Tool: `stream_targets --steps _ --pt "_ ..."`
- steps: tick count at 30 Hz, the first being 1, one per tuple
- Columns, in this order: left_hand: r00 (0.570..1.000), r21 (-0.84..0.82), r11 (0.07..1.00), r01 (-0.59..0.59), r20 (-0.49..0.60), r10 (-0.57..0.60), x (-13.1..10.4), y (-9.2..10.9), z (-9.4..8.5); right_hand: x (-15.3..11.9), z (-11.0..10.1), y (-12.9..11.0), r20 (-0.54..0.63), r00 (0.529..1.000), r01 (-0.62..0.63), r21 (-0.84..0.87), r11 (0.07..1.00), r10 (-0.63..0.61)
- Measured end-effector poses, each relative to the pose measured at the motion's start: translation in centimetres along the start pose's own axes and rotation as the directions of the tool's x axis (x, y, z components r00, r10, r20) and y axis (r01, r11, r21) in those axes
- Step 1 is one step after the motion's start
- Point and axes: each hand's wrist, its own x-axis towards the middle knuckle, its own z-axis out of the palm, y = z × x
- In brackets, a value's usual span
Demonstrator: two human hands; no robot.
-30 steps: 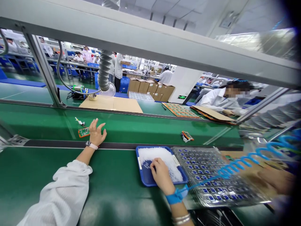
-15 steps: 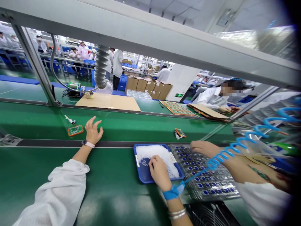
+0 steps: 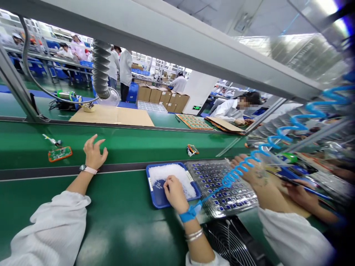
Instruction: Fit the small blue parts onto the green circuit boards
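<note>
My left hand [image 3: 94, 153], with a watch on its wrist, is held with fingers spread over the far side of the green conveyor belt [image 3: 124, 147]. Nothing is in it. Left of it lies a green circuit board [image 3: 60, 154] with an orange edge and a white wired part [image 3: 51, 140]. My right hand [image 3: 175, 192], wearing a blue wrist strap [image 3: 190, 213], reaches into a blue tray [image 3: 160, 202]. Small white pieces [image 3: 166, 172] fill much of that tray. The right fingers are pinched together at the pieces; what they hold is hidden.
A clear blister tray [image 3: 222, 184] with dark blue parts adjoins the blue tray. A co-worker's hand [image 3: 244, 166] is over its far right corner; another hand [image 3: 301, 194] holds a pen-like tool. A blue coiled cord [image 3: 260, 151] crosses above. A black fan [image 3: 233, 240] stands nearer.
The view has turned right, so things sit further left. Both my hands keep nearly the same pose. The co-worker's hand has shifted right over the blister tray, and another hand with a tool shows.
</note>
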Motion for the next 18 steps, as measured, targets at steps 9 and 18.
stream_targets --steps 9,18 --pt "1.0 0.002 1.0 0.013 0.007 -0.013 0.0 0.0 0.0 -0.2 0.1 0.3 0.009 1.0 0.009 -0.033 0.999 -0.009" --pt "0.961 0.081 0.995 0.062 0.265 -0.081 -0.2 -1.1 0.6 -0.1 0.1 0.2 0.02 1.0 -0.003 -0.006 1.0 0.003"
